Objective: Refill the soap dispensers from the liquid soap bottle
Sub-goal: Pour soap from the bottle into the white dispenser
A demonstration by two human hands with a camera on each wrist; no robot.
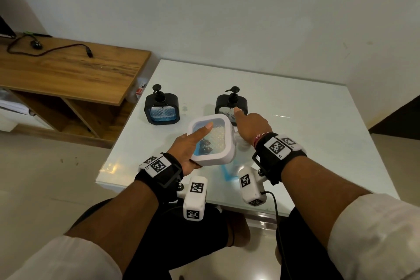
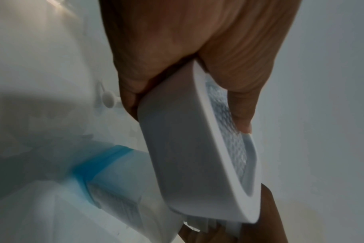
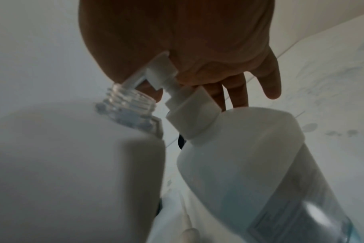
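Observation:
My left hand [image 1: 189,146] grips a white square soap dispenser [image 1: 219,155] and holds it tilted above the near part of the glass table [image 1: 306,134]. The thumb lies across its clear window and the fingers are behind it. Its pump is off, and the bare threaded neck [image 3: 129,102] points right. My right hand [image 1: 252,125] presses palm-down, fingers straight, on the white pump head [image 3: 156,72] of the liquid soap bottle [image 3: 249,156]. The nozzle points into that neck. In the head view the bottle [image 1: 229,171] is mostly hidden under the dispenser.
Two black square dispensers stand upright further back. The left one [image 1: 161,109] holds blue liquid; the right one [image 1: 230,107] is just beyond my right fingertips. A loose white pump [image 2: 108,98] lies on the table. A wooden shelf unit [image 1: 68,70] stands to the left.

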